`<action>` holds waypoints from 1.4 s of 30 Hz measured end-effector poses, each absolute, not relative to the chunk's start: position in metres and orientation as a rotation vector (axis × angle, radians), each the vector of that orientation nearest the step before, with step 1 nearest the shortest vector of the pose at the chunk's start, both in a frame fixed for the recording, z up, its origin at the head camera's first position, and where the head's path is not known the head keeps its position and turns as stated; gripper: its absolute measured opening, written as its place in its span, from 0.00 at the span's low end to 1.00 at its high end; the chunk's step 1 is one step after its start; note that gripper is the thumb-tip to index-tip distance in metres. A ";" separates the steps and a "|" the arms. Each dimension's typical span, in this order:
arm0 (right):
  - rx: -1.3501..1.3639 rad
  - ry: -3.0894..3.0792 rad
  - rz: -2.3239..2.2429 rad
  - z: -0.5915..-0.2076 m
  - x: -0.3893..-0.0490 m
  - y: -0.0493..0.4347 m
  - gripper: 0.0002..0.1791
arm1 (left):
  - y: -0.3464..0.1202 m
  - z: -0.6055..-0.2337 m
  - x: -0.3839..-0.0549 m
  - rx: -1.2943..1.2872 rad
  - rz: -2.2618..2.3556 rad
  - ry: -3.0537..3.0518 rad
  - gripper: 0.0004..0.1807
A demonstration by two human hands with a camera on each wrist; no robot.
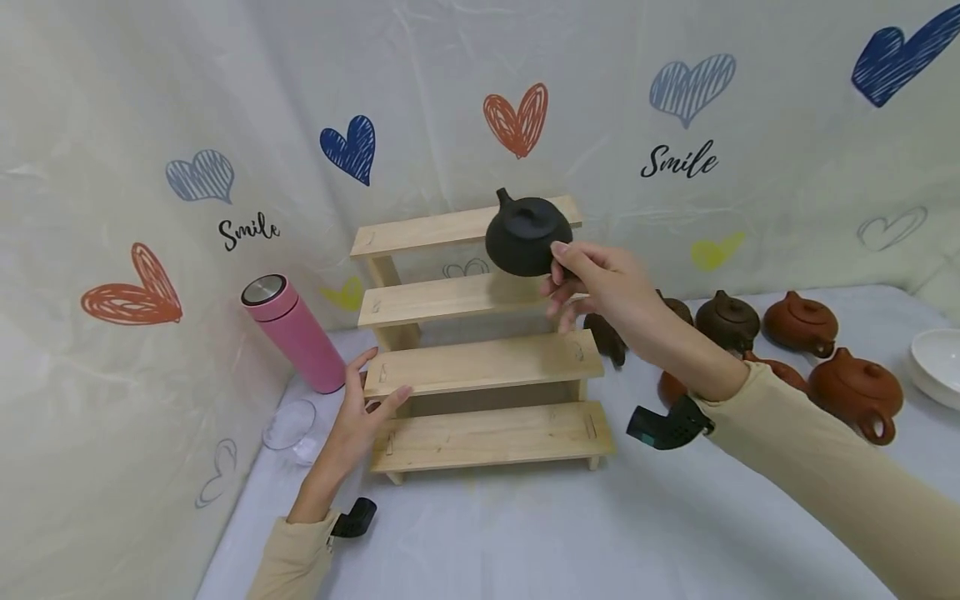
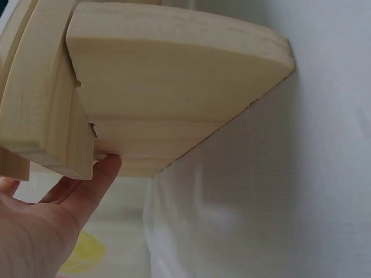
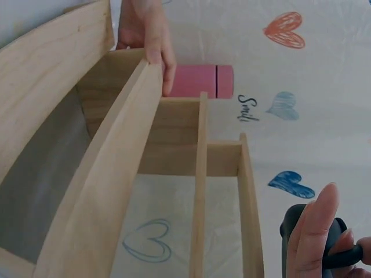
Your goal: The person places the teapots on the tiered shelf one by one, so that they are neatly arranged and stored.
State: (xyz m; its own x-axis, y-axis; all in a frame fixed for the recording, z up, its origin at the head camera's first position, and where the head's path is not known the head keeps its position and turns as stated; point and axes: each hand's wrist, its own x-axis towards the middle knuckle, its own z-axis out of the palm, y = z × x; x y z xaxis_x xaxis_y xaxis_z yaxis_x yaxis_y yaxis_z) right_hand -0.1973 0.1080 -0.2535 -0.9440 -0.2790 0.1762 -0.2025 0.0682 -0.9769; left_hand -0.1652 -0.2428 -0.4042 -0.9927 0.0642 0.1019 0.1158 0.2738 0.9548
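Observation:
My right hand [image 1: 611, 287] holds a black teapot [image 1: 525, 237] by its handle, in front of the top board of a stepped wooden shelf stand [image 1: 480, 367]. The spout points up and away, and the lid is on. In the right wrist view the fingers partly hide the teapot [image 3: 291, 223], while its looped handle [image 3: 345, 258] is pinched. Over at the stand's left end, my left hand [image 1: 360, 421] grips the second-lowest board, thumb at the front edge. The left wrist view has that hand [image 2: 52, 223] against the wooden end.
A pink thermos [image 1: 303, 342] stands left of the stand, near a clear glass vessel [image 1: 290, 425]. To the right are several brown and reddish teapots [image 1: 855, 387] and a white bowl [image 1: 937, 367]. A heart-printed curtain [image 1: 442, 92] hangs behind the table.

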 end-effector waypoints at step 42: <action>-0.455 2.077 -2.041 -0.227 -0.276 -0.025 0.22 | -0.246 -0.404 -0.168 -0.218 -1.854 -2.469 0.49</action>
